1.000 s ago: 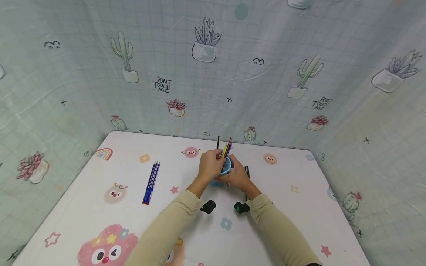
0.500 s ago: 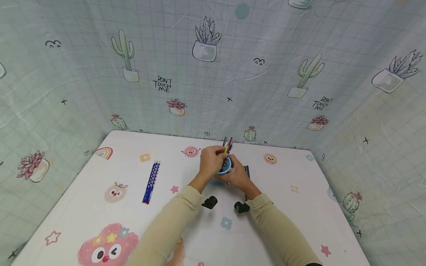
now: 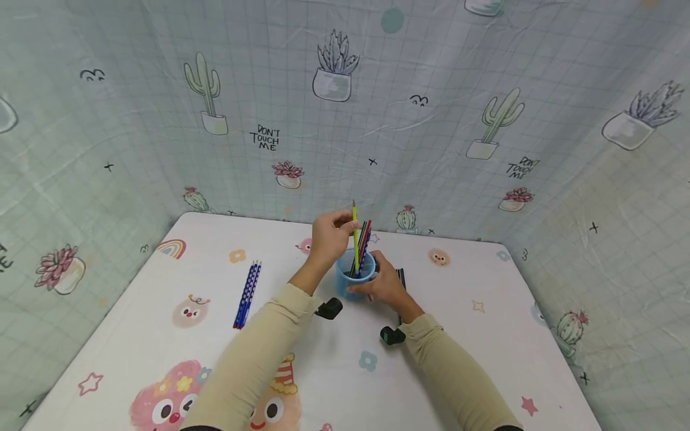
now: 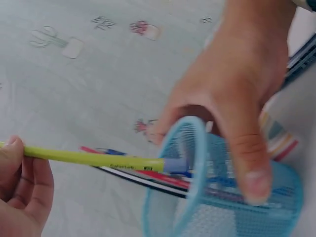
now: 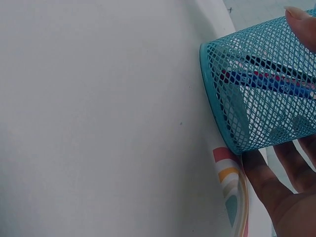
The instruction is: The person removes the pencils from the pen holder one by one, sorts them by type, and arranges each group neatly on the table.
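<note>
Near the centre of the head view, the left hand (image 3: 330, 234) pinches a yellow pencil (image 3: 355, 240) between thumb and fingers, high on its shaft, point up and nearly upright. The pencil's lower end is within the mouth of a blue mesh cup (image 3: 343, 282); whether it touches the cup's inner wall cannot be told. The right hand (image 3: 384, 282) grips the cup round its right side, thumb along the front, so the rim's left part lies free of fingers. Other pencils (image 3: 365, 236) stand in the cup, leaning right and rising past its rim.

The cup sits in the far half of the tabletop (image 3: 463, 365), a strip of surface lying between it and the back edge, where a patterned cloth (image 3: 372, 129) rises. At centre left, blue pencils (image 3: 247, 294) lie side by side, well apart from both hands and the left edge. Dark pencils (image 3: 401, 276) lie just beyond the right hand, partly hidden by its wrist.
</note>
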{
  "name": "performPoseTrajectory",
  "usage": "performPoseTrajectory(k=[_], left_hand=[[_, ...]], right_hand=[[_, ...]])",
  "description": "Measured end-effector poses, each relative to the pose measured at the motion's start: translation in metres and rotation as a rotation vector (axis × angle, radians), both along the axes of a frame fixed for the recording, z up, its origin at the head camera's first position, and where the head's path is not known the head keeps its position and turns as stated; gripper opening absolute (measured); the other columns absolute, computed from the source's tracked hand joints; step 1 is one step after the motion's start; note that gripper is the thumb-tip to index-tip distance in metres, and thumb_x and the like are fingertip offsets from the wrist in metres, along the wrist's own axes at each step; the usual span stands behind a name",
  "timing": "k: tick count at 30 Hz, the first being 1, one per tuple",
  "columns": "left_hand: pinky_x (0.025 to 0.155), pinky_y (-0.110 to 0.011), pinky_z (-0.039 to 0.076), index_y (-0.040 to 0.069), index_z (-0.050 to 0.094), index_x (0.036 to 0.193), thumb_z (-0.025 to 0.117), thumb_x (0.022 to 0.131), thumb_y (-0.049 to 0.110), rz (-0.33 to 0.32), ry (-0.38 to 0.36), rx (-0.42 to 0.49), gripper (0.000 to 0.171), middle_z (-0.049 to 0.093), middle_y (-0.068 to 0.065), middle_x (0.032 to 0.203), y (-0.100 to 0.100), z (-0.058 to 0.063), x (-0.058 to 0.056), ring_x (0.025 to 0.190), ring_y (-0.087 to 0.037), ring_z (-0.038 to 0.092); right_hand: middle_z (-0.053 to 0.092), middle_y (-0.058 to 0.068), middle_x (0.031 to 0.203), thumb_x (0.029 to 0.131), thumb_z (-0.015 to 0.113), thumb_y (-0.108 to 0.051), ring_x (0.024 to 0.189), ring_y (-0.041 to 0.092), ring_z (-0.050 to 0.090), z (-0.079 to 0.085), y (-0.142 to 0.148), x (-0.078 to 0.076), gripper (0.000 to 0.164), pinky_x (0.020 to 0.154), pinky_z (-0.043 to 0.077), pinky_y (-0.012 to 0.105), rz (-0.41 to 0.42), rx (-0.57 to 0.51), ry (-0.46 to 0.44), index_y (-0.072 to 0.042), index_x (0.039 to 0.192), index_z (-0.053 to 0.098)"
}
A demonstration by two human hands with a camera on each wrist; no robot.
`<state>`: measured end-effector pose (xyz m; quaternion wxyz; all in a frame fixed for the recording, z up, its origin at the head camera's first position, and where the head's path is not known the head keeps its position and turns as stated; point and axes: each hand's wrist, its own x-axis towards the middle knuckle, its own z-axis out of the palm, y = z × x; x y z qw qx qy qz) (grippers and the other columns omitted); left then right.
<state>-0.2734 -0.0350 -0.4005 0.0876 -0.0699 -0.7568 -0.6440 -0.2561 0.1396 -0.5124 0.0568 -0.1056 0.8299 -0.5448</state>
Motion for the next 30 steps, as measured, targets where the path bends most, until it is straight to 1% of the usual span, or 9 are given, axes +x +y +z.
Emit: performPoseTrajectory(k=[4, 8, 11, 13, 15, 18, 20, 23, 30], left_hand=[[0.093, -0.038, 0.064, -0.005, 0.073, 0.121, 0.068, 0.100, 0.005, -0.042, -0.039, 0.078, 0.024, 0.074, -0.022, 0.113, -0.013, 0.013, -0.001, 0.101, -0.026, 0.073], [0.093, -0.036, 0.064, -0.007, 0.071, 0.123, 0.067, 0.100, 0.002, -0.076, -0.081, 0.121, 0.026, 0.071, -0.022, 0.115, -0.030, 0.025, -0.001, 0.101, -0.024, 0.073], [0.092, -0.034, 0.064, -0.007, 0.070, 0.124, 0.066, 0.100, 0.002, -0.087, -0.120, 0.122, 0.026, 0.071, -0.019, 0.113, -0.043, 0.032, -0.001, 0.102, -0.024, 0.073], [0.091, -0.033, 0.064, -0.006, 0.070, 0.124, 0.066, 0.100, 0.003, -0.092, -0.143, 0.105, 0.025, 0.070, -0.016, 0.109, -0.052, 0.034, -0.001, 0.100, -0.023, 0.073], [0.090, -0.033, 0.065, -0.007, 0.070, 0.123, 0.066, 0.100, 0.003, -0.099, -0.157, 0.083, 0.025, 0.069, -0.012, 0.105, -0.061, 0.036, -0.001, 0.096, -0.019, 0.072], [0.086, -0.030, 0.065, -0.008, 0.070, 0.121, 0.066, 0.100, 0.002, -0.100, -0.177, 0.060, 0.023, 0.066, -0.008, 0.098, -0.073, 0.035, -0.002, 0.089, -0.013, 0.069], [0.084, -0.027, 0.065, -0.010, 0.069, 0.120, 0.066, 0.100, 0.001, -0.098, -0.193, 0.044, 0.023, 0.065, -0.007, 0.097, -0.081, 0.032, -0.002, 0.087, -0.012, 0.068], [0.082, -0.025, 0.064, -0.010, 0.067, 0.120, 0.065, 0.101, 0.002, -0.100, -0.227, 0.013, 0.023, 0.064, -0.008, 0.100, -0.093, 0.027, -0.003, 0.086, -0.011, 0.067], [0.085, -0.026, 0.063, -0.012, 0.064, 0.124, 0.064, 0.102, 0.005, -0.109, -0.308, -0.073, 0.028, 0.065, -0.014, 0.109, -0.114, 0.014, -0.004, 0.087, -0.012, 0.067]], right_hand=[[0.063, 0.011, 0.132, 0.071, 0.098, -0.021, 0.101, 0.024, 0.061, 0.000, -0.001, 0.000, 0.082, 0.066, 0.057, 0.032, -0.015, 0.020, 0.009, -0.012, 0.136, 0.049], [0.064, 0.008, 0.135, 0.069, 0.099, -0.022, 0.111, 0.026, 0.062, 0.001, -0.001, 0.001, 0.082, 0.086, 0.059, 0.035, -0.028, 0.041, 0.019, -0.014, 0.134, 0.050], [0.065, 0.007, 0.137, 0.068, 0.100, -0.022, 0.121, 0.026, 0.062, 0.000, 0.000, 0.000, 0.083, 0.102, 0.056, 0.043, -0.035, 0.050, 0.020, -0.014, 0.134, 0.051], [0.064, 0.007, 0.138, 0.067, 0.100, -0.022, 0.126, 0.027, 0.061, 0.000, 0.000, 0.000, 0.083, 0.109, 0.054, 0.050, -0.036, 0.049, 0.015, -0.014, 0.134, 0.052], [0.064, 0.007, 0.139, 0.067, 0.100, -0.022, 0.130, 0.028, 0.060, 0.000, 0.000, 0.000, 0.083, 0.112, 0.052, 0.053, -0.035, 0.046, 0.015, -0.014, 0.134, 0.052], [0.064, 0.007, 0.139, 0.067, 0.100, -0.022, 0.132, 0.030, 0.059, 0.000, 0.000, 0.000, 0.083, 0.113, 0.050, 0.055, -0.034, 0.042, 0.018, -0.014, 0.134, 0.052], [0.064, 0.008, 0.139, 0.067, 0.100, -0.022, 0.132, 0.030, 0.059, 0.000, 0.000, 0.000, 0.083, 0.113, 0.050, 0.056, -0.031, 0.035, 0.021, -0.014, 0.134, 0.052], [0.064, 0.009, 0.139, 0.066, 0.100, -0.021, 0.132, 0.031, 0.059, 0.000, 0.001, 0.000, 0.084, 0.114, 0.049, 0.057, -0.027, 0.029, 0.019, -0.014, 0.134, 0.052], [0.063, 0.009, 0.141, 0.067, 0.100, -0.020, 0.134, 0.032, 0.058, -0.001, 0.001, 0.000, 0.084, 0.115, 0.048, 0.058, -0.029, 0.033, 0.010, -0.013, 0.135, 0.051]])
